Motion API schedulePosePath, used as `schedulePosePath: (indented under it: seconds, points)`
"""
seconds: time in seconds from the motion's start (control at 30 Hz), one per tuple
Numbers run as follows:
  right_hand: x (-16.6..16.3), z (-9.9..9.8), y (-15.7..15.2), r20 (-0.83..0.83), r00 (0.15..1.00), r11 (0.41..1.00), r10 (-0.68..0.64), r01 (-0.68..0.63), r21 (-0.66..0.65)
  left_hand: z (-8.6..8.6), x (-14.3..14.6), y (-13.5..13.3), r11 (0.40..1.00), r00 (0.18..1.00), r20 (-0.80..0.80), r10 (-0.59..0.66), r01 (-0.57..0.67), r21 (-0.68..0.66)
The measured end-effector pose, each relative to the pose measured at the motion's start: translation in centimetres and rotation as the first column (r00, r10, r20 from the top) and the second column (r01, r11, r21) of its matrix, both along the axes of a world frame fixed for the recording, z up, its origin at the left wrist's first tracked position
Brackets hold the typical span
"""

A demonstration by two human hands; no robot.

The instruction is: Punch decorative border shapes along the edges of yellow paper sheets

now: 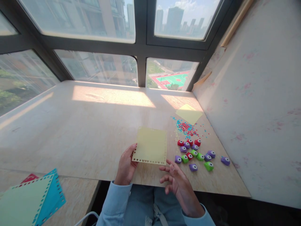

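A pale yellow sheet of paper [151,145] is pinched at its lower left by my left hand [126,164], the thumb lying on top. Small cut-out shapes, some of them hearts, run along its near edge and up the lower left side. Just off the sheet's lower right corner, my right hand [176,180] has its fingers spread and bent, holding nothing. Several small craft punches [193,167] in purple, green and red lie on the table to the right of the sheet, each with a white and black round spot on it.
Behind the punches is a scatter of red and blue paper bits [187,128]. Another yellow sheet [189,113] lies beyond them. At the lower left rest punched sheets in light green [25,201], blue [57,196] and red. A wall [258,110] bounds the right side; windows stand behind.
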State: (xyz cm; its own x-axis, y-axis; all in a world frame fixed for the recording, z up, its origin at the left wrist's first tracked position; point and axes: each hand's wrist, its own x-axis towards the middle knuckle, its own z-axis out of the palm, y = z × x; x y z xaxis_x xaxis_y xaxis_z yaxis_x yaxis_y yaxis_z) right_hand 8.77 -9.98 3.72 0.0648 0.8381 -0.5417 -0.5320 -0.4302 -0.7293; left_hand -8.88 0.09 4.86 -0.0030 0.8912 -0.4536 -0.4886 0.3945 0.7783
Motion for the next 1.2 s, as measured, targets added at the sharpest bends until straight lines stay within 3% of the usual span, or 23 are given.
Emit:
schedulePosePath:
  seconds: [0.67, 1.2]
  points:
    - [-2.1, -2.0, 1.8, 0.296, 0.955, 0.999, -0.025, 0.016, 0.034, -0.8, -2.6, -2.5, 0.995, 0.991, 0.135, -0.009, 0.022, -0.101]
    - [-3.1, -1.4, 1.4, 0.450, 0.892, 0.997, -0.043, 0.008, 0.079, -1.8, -2.9, -3.0, 0.998, 0.995, -0.086, -0.054, 0.051, -0.039]
